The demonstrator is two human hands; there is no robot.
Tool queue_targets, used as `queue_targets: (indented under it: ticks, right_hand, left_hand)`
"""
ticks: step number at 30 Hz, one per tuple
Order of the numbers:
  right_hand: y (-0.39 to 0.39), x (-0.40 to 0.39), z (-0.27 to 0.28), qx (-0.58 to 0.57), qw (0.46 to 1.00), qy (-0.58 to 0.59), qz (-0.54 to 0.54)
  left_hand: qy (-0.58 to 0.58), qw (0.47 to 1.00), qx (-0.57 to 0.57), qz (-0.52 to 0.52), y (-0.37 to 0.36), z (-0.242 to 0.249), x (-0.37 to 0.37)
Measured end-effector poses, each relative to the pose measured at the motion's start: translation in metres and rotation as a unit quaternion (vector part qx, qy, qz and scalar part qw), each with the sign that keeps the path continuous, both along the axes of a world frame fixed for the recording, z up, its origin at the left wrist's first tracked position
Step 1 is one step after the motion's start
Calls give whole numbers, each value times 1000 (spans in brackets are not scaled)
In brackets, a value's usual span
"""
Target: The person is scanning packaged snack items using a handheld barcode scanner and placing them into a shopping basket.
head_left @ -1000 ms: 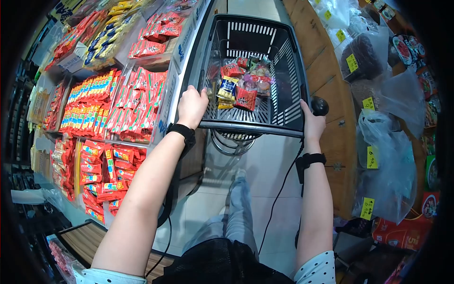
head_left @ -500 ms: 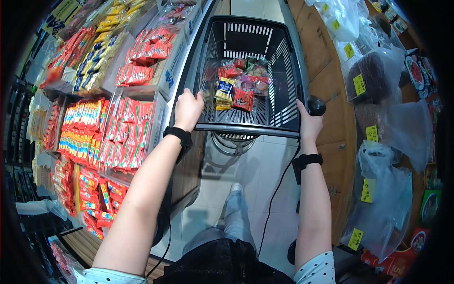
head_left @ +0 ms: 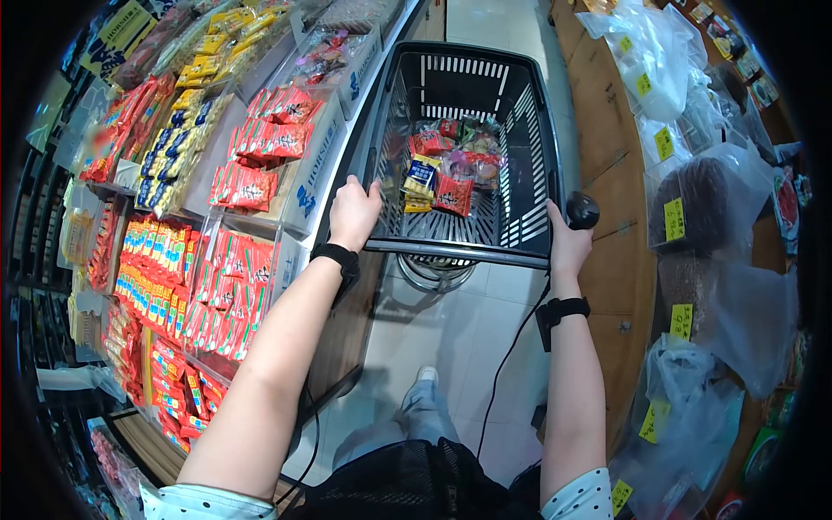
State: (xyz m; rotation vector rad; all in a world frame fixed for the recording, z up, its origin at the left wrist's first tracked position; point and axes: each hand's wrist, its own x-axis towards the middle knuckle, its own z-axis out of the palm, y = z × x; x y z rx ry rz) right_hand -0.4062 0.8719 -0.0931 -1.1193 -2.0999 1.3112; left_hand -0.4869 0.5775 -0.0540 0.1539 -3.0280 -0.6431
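From the frame's bottom edge, the left forearm [head_left: 269, 373] slants up toward the centre; the right forearm [head_left: 576, 390] rises almost straight. The left hand [head_left: 354, 217], fingers curled together, is clamped on the near left corner of the black basket [head_left: 459, 253] in the upper middle. The right hand [head_left: 569, 243] grips its near right corner, fingertips largely hidden, just beside a round black knob [head_left: 582, 211]. Farther in, snack packets [head_left: 454, 194] lie on the basket's floor.
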Motion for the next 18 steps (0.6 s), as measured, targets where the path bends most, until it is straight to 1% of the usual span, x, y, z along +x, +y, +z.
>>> queue_targets:
  ticks: [5, 8, 10, 12, 14, 18]
  right_hand:
    - [12, -38, -4, 14, 1000, -14, 3]
    - [20, -61, -7, 14, 999, -45, 16]
    - [22, -74, -7, 31, 999, -22, 21]
    - [24, -88, -9, 32, 998, -36, 25]
    - [26, -99, -9, 19, 999, -23, 32]
    - [26, -120, -11, 35, 999, -39, 14]
  left_hand:
    - [2, 1000, 1, 6, 10, -5, -33]
    - [9, 1000, 11, 10, 15, -8, -54]
    - [12, 1000, 24, 11, 16, -12, -68]
    - [24, 999, 20, 11, 18, -15, -81]
    - [16, 1000, 17, 17, 19, -13, -91]
    - [38, 999, 25, -3, 19, -18, -116]
